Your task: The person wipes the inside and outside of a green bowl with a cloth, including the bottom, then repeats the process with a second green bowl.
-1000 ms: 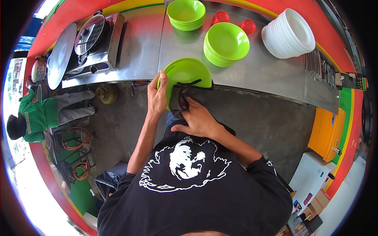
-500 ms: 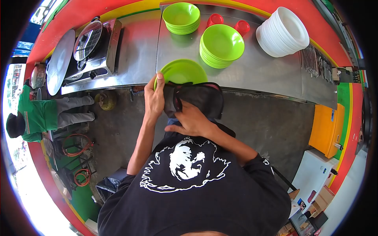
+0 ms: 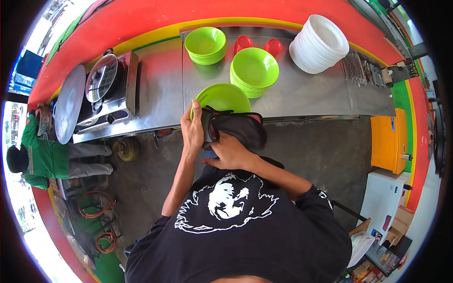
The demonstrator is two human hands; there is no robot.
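Note:
My left hand (image 3: 192,128) grips the left rim of a lime green plate (image 3: 222,97), held tilted just in front of the steel counter's edge. My right hand (image 3: 230,151) presses a dark cloth (image 3: 236,126) against the plate's lower face; the cloth covers that part of the plate. Both hands are close together, just above my black printed shirt.
On the steel counter (image 3: 302,89) stand two stacks of green bowls (image 3: 255,70) (image 3: 205,45), two red cups (image 3: 257,45), a stack of white bowls (image 3: 319,42) and cutlery (image 3: 361,68). A gas stove (image 3: 107,92) sits left. A person in green (image 3: 42,155) is far left.
The cloth has spread wider over the plate's lower face, with my right hand shifting beneath it. The camera view has shifted, so the counter sits lower in frame.

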